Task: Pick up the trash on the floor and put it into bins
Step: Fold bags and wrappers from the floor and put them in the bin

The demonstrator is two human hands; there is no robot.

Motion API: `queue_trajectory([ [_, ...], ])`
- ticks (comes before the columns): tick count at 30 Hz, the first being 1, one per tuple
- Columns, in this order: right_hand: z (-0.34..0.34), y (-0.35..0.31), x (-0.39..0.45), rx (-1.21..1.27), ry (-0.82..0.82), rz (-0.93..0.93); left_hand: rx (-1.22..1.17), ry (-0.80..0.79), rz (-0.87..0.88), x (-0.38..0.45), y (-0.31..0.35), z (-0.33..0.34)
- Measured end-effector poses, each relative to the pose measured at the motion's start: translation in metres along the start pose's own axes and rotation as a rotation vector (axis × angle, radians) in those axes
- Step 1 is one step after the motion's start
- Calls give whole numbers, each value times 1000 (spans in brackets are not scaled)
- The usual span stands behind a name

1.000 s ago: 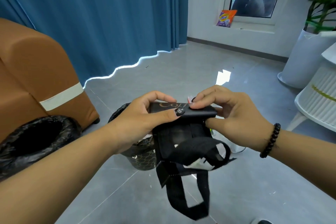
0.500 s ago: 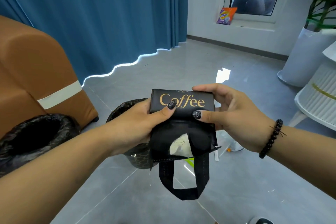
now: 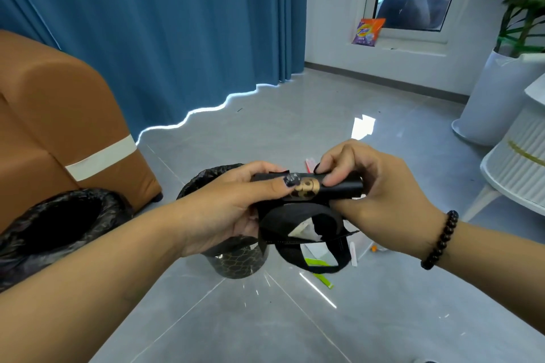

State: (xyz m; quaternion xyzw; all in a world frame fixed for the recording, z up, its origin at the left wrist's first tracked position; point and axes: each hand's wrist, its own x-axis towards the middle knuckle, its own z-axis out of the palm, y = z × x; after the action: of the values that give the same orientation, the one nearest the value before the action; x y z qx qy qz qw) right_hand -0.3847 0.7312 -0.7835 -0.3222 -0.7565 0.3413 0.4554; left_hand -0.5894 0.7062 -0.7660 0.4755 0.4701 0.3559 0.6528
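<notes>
Both hands hold a black fabric coffee bag (image 3: 306, 206) with gold lettering, rolled at its top, above the floor. My left hand (image 3: 236, 203) grips its left end, thumb on top. My right hand (image 3: 362, 186) pinches the rolled right end. The bag's black handles hang below. Under my left hand stands a small bin (image 3: 236, 259) lined with a black bag. A second black-lined bin (image 3: 56, 224) is at the far left. Loose trash (image 3: 321, 271), green and white scraps, lies on the grey floor beneath the bag.
A brown sofa (image 3: 59, 115) stands at the left behind the bins, blue curtains (image 3: 177, 23) behind it. A white ribbed stand (image 3: 519, 168) and a white plant pot (image 3: 486, 103) are at the right. An orange detergent packet (image 3: 368, 32) leans on the window sill.
The bag's top, flat with the word Coffee facing me half a second ago, is now rolled tighter and lower. My right fingers have shifted on top of the roll.
</notes>
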Motion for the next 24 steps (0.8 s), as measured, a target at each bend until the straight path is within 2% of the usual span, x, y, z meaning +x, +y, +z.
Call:
queue_trajectory([
  [3,-3,1,-1,64,-122,98,100,27,54,1,-1,-5],
  [6,-6,0,-2,262,-190,345,170,56,141,2,-2,-10],
  [9,-8,3,1,219,-184,481,201,45,195,2,-4,-8],
  [12,-7,1,1,228,-330,548,221,54,229,3,-6,-7],
  [16,-4,-3,2,204,-210,396,195,88,209,3,-2,-8],
  [20,-2,0,7,167,-167,264,78,13,-20,-3,-3,-5],
  [22,2,5,7,52,-138,167,22,1,-73,-5,-5,-6],
  [24,4,10,8,-187,-92,-6,-61,-33,-78,-4,-3,-8],
])
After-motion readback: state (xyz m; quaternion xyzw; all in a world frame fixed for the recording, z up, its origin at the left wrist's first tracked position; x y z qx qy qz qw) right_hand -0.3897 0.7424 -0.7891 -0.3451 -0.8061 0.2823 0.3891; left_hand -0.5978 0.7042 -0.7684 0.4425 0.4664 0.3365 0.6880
